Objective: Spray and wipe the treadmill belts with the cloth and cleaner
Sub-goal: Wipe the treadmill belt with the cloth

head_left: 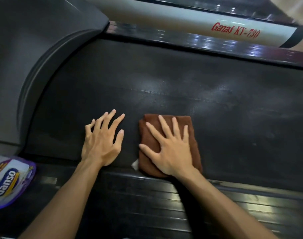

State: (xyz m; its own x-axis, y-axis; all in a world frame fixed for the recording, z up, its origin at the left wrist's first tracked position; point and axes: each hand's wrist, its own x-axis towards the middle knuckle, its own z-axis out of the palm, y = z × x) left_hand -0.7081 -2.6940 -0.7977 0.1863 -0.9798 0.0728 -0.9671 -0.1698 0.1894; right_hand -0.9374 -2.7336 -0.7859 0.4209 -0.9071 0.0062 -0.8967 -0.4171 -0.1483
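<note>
Head cam shot: right hand (171,149) is spread flat, pressing a folded brown cloth (168,145) onto the treadmill belt (164,80) near the 6 o'clock edge. Left hand (102,144) rests on the belt just beside it, fingers splayed. Ganso cleaner pack (9,181) sits way over at 8 o'clock.

Right hand (171,149) presses folded brown cloth (169,125) flat on treadmill belt (181,80) (left hand (102,144) rests beside it, fingers (112,118) spread).
</note>
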